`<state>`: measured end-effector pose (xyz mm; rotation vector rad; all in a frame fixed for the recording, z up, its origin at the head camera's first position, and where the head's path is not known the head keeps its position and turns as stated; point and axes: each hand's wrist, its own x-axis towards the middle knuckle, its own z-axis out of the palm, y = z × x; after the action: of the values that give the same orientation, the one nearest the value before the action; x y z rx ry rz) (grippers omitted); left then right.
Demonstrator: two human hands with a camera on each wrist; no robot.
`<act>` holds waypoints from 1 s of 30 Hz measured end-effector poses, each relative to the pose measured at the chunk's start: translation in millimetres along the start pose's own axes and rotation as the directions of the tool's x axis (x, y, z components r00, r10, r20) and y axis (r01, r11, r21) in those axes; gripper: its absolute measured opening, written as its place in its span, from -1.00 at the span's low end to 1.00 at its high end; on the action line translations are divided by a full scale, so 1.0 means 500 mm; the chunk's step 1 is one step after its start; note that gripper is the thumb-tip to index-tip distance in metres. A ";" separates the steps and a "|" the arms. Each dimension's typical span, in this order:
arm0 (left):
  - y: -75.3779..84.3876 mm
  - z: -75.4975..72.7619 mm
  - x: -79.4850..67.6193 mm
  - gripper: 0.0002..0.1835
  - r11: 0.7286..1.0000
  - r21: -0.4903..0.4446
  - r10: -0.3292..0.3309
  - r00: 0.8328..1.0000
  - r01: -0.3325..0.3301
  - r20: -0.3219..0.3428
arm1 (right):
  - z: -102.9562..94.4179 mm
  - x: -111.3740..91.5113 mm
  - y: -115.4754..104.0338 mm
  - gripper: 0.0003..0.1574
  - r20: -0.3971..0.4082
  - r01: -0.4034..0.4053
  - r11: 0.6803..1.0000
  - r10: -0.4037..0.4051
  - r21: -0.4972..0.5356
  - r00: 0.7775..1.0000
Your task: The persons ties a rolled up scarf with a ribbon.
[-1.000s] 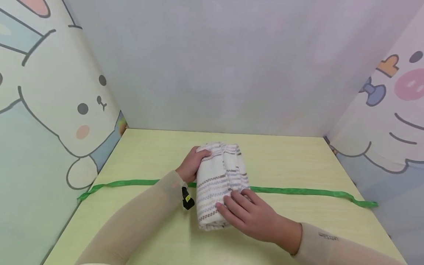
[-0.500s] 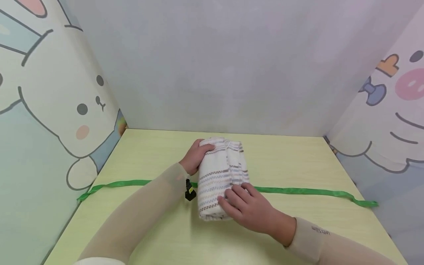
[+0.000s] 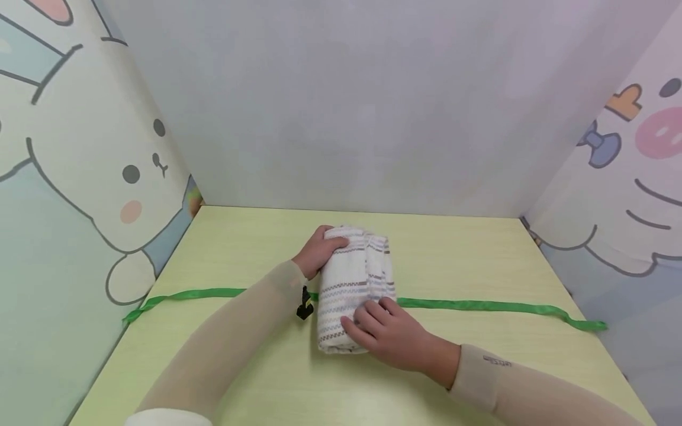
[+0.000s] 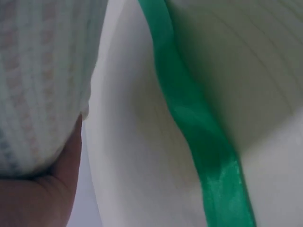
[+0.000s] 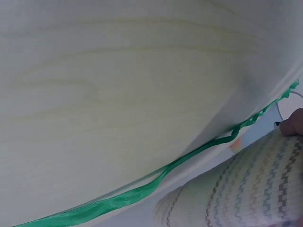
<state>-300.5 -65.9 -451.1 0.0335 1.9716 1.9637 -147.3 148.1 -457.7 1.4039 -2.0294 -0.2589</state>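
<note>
A folded white towel (image 3: 345,275) with brown, blue and beige zigzag stripes lies lengthwise across the green ribbon (image 3: 482,305) in the head view. At its far left end my left hand (image 3: 318,251) grips it, thumb over the top and the other fingers mostly hidden behind. Bent fingers of my right hand (image 3: 394,334) hold the near right side; its thumb is hidden. From the left wrist, the striped towel (image 4: 47,80) shows above part of the hand (image 4: 42,198). In the right wrist view the towel (image 5: 246,189) fills the lower right corner.
The ribbon crosses the pale yellow table (image 3: 458,254) from side to side. A plain grey backdrop (image 3: 362,106) stands behind it, with cartoon-printed panels (image 3: 96,177) at both sides. A small black device (image 3: 305,309) hangs under the left wrist.
The towel has moved a little away from the body and slightly dipped at its far end, with both hands on it. My right hand has shifted up and left.
</note>
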 end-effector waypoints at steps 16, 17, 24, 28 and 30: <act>-0.023 0.012 0.008 -0.37 0.997 0.074 -0.025 0.999 0.028 -0.035 | 0.031 -0.015 -0.007 -0.48 0.071 0.029 1.000 -0.029 0.011 0.997; -0.025 0.013 0.011 -0.37 0.996 0.081 -0.019 0.999 0.022 -0.034 | 0.033 -0.015 -0.008 -0.47 0.078 0.025 1.000 -0.026 0.009 0.997; -0.029 0.018 0.017 -0.31 0.992 0.123 -0.010 0.999 0.014 -0.031 | 0.041 -0.014 -0.014 -0.45 0.145 0.014 1.000 -0.015 0.008 0.989; -0.026 0.019 0.011 -0.28 0.986 0.164 -0.003 0.999 0.008 -0.032 | 0.043 -0.014 -0.016 -0.41 0.159 0.017 1.000 -0.018 0.007 0.987; -0.027 0.019 0.010 -0.28 0.984 0.178 -0.002 0.999 0.008 -0.035 | 0.043 -0.014 -0.015 -0.43 0.169 0.021 1.000 -0.022 0.006 0.985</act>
<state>-299.6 -56.1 -465.1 0.0400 2.1621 1.7905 -152.9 147.2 -480.8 1.4504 -2.1523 -0.3949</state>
